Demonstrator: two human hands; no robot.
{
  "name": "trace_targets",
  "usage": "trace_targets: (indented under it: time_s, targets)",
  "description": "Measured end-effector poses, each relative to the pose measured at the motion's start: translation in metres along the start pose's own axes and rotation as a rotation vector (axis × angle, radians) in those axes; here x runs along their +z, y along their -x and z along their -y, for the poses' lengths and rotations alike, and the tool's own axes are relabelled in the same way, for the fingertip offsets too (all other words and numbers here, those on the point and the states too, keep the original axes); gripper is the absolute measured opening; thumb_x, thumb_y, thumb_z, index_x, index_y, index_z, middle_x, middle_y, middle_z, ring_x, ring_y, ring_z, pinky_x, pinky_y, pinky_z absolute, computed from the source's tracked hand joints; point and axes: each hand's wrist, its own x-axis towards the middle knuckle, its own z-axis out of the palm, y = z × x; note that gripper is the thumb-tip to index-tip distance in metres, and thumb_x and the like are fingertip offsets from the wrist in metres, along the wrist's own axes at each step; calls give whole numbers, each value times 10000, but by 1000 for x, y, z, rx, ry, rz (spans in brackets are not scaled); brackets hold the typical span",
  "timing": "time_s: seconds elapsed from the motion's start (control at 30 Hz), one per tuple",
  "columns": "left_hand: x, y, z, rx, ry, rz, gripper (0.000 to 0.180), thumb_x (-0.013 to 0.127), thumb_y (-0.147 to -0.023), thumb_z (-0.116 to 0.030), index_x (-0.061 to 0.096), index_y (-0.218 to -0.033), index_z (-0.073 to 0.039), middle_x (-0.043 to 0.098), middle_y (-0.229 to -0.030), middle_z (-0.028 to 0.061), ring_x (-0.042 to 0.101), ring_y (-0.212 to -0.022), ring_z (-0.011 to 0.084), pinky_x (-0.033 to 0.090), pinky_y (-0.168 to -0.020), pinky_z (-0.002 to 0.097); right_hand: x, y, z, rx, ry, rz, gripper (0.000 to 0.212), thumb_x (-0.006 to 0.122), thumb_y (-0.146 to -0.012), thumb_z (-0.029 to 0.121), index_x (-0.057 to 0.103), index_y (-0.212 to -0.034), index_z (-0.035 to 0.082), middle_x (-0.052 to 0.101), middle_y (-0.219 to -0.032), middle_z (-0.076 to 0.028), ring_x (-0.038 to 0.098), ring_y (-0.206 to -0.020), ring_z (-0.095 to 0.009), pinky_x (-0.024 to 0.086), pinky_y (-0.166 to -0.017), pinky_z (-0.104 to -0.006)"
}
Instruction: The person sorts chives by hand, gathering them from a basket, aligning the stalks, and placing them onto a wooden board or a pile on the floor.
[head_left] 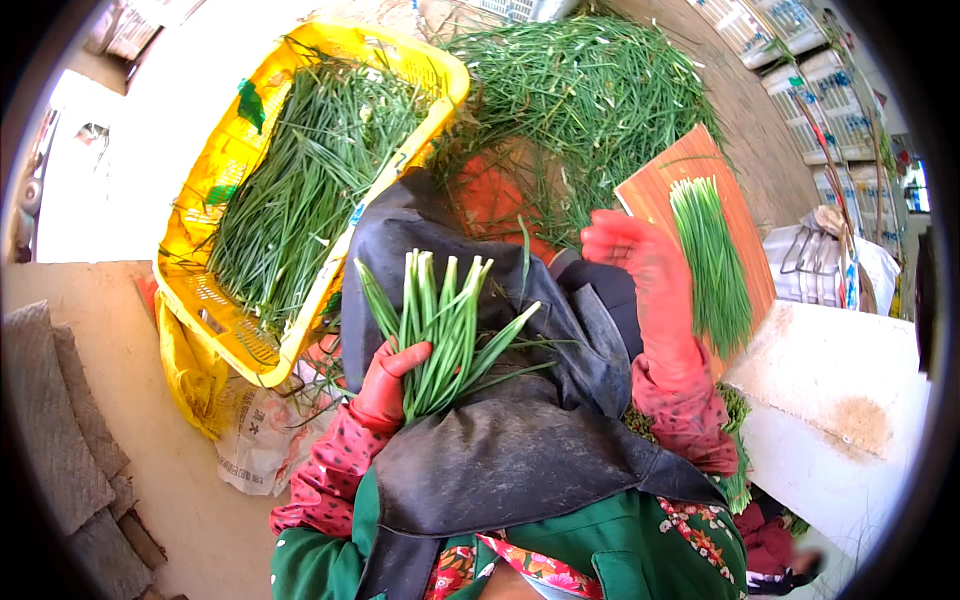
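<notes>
My left hand [385,385], in a red rubber glove, is closed round a small bunch of garlic chives [440,330]. Their pale cut ends point away from me, and a few blades splay out to the sides over my dark apron [520,440]. To the right, my right hand [632,250], in a matching glove, is raised over my knee, its fingers loosely bent and slightly blurred. Nothing shows in it. A single green blade [524,258] appears between the two hands. Beside my right hand, a neat bundle of chives [712,260] lies on a reddish wooden board [650,185].
A yellow plastic crate [185,250] of loose chives stands at my left. Ahead lies a big heap of green blades [600,90] on the floor. White crates [820,90] are stacked at the far right, with a white panel [830,400] nearer. Grey slabs [55,410] lie far left.
</notes>
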Motion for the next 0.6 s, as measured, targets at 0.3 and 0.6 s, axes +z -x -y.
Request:
trace_targets:
  time_s: [0.3,0.6]
  targets:
    - [15,-4,-2,-84,-165,44,409,630,-892,-239,549,-1220,-10,643,-1086,73,628,-932,158,506,-842,302,68,-3,-96,35,-85,200,614,626,-907,201,329,-1418,33,564,-1233,-134,534,-1117,-168,413,-964,-307]
    - [28,-10,-7,-202,-271,120,352,658,-875,-198,557,-1156,-12,660,-936,101,660,-779,202,558,-699,342,68,-30,-59,-416,632,321,308,703,-776,109,656,-1078,68,640,-1106,-68,599,-1019,-221,494,-867,-363]
